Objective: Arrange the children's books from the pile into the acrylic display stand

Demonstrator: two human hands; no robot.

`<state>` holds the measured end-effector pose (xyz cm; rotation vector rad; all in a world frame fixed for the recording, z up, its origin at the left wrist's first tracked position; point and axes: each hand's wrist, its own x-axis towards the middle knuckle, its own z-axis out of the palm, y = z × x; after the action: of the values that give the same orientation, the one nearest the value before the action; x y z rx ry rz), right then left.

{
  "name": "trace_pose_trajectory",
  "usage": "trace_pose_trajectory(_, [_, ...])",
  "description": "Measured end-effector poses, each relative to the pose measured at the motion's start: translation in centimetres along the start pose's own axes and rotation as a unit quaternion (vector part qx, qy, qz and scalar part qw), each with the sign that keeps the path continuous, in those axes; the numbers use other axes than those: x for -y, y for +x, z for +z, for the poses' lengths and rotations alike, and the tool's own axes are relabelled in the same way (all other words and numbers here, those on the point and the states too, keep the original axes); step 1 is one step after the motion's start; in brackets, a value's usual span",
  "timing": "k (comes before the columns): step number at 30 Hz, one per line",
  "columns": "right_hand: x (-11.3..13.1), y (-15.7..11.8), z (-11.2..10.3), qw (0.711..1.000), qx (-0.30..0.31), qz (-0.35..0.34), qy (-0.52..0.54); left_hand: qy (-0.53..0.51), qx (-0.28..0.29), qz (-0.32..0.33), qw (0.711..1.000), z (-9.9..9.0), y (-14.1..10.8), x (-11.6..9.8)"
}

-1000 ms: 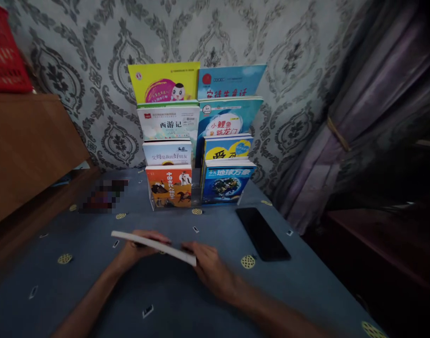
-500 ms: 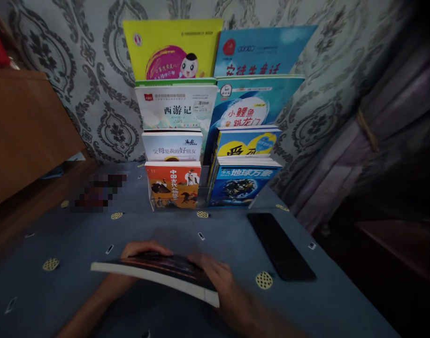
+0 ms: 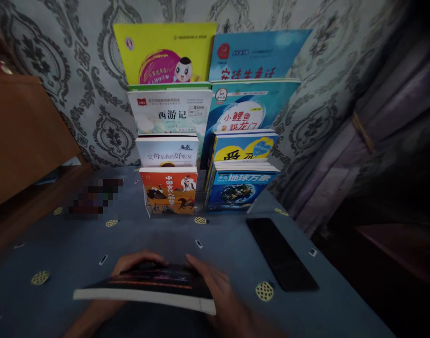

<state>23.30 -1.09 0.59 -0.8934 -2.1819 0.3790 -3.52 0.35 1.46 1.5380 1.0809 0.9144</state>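
Observation:
A dark-covered book (image 3: 155, 278) is held low over the table, its white page edge turned toward me and slightly bowed. My left hand (image 3: 135, 262) grips its left part, fingers curled over the far edge. On the right side my right hand (image 3: 215, 281) is closed round the book, thumb side lying along the cover. The undersides of both hands are hidden by the book. Beyond them stands a clear book rack (image 3: 200, 199) with two columns of books, among them an orange book (image 3: 169, 190) and a blue earth-picture book (image 3: 238, 192) in front.
A black phone (image 3: 281, 253) lies on the patterned blue tablecloth (image 3: 148, 234) to the right. At the left are a blurred-out item (image 3: 91, 199) and a wooden cabinet (image 3: 25, 136). Patterned wallpaper stands behind, with a tied curtain (image 3: 334, 155) at the right.
Both hands and the book have shifted slightly down and left in view, and the book looks flatter. The whole scene has shifted a little too, from head movement.

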Motion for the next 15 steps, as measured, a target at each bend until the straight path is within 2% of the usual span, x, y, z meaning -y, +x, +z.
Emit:
trace_pose_trajectory(3, [-0.4, 0.1, 0.3, 0.999, -0.035, -0.03, 0.002, -0.023, -0.02, -0.021, 0.999, 0.0, -0.1, 0.5])
trace_pose_trajectory(6, [-0.9, 0.0, 0.4, 0.999, -0.033, -0.039, 0.01, -0.056, -0.02, -0.036, 0.998, 0.0, -0.1, 0.9])
trace_pose_trajectory(11, [-2.2, -0.6, 1.0, 0.999, -0.017, -0.045, 0.01, 0.005, -0.033, -0.024, 0.999, -0.6, -0.1, 1.2])
trace_pose_trajectory(15, [-2.7, -0.9, 1.0, 0.998, 0.003, -0.042, 0.053, 0.022, -0.033, -0.013, 0.999, -1.0, 0.3, 1.5])
